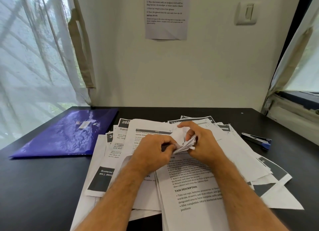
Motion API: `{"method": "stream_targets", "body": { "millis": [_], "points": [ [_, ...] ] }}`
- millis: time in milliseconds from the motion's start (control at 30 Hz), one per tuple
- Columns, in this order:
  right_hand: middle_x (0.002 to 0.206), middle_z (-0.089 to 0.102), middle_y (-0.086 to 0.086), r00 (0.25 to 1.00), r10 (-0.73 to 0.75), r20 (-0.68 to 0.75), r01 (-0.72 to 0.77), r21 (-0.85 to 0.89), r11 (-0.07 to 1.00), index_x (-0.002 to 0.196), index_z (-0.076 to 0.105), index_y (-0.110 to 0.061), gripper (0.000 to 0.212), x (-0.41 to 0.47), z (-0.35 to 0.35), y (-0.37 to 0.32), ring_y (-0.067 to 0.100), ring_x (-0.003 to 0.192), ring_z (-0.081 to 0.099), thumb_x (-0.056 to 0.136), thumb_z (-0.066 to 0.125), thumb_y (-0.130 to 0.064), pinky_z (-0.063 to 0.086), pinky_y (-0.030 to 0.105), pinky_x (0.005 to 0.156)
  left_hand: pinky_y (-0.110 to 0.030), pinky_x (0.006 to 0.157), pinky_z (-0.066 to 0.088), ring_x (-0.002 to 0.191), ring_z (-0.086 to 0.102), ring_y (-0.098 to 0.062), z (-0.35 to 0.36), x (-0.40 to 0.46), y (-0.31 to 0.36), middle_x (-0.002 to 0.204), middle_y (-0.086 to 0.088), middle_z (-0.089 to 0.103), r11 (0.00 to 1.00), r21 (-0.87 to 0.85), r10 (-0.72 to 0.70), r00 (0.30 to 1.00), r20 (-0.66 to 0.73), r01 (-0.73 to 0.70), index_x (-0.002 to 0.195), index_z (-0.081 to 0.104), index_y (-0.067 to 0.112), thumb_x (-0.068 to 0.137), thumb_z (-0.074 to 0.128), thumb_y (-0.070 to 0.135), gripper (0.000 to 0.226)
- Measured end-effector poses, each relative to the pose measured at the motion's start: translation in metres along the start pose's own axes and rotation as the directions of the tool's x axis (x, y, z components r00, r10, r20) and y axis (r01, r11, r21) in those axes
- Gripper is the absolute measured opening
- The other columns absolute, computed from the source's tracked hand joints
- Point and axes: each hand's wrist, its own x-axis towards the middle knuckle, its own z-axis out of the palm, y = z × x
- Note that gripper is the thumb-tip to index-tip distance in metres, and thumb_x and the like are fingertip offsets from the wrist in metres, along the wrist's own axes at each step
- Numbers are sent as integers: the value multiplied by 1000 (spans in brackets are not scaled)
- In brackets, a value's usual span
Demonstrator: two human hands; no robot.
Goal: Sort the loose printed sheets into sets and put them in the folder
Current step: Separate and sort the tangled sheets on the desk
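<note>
Progress: early. Printed sheets (198, 187) lie unsorted, overlapping across the bench (43, 187) centre. Purple folder (67, 134), at ten o'clock of the pile, closed, nothing visibly filed. Left hand (153, 153) and right hand (202, 144) both pinch one bent corner bundle of pages (185, 144). Stapler (257, 141) at three o'clock, untouched.

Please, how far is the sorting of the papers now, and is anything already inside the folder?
Done: nothing shows as filed; the purple folder lies closed, apart from the papers. In hand: the left hand and right hand grip the curled corner of one stack. Left: loose sheets cover the table; a stapler lies to the right, untouched.
</note>
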Motion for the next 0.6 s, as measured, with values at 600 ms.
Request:
{"method": "stream_targets", "body": {
  "millis": [600],
  "points": [
    [91, 62, -7, 993, 43, 106, -24, -175, 984, 100, 77, -21, 14, 10, 13, -12, 11, 84, 59, 87, 74, -17, 54, 19, 71, -30, 71, 39, 89, 56, -17, -32, 36, -59, 117, -5, 65, 671, 56, -716, 666, -209, 739, 131, 51, 13, 83, 80, 36, 61]
  ]
}}
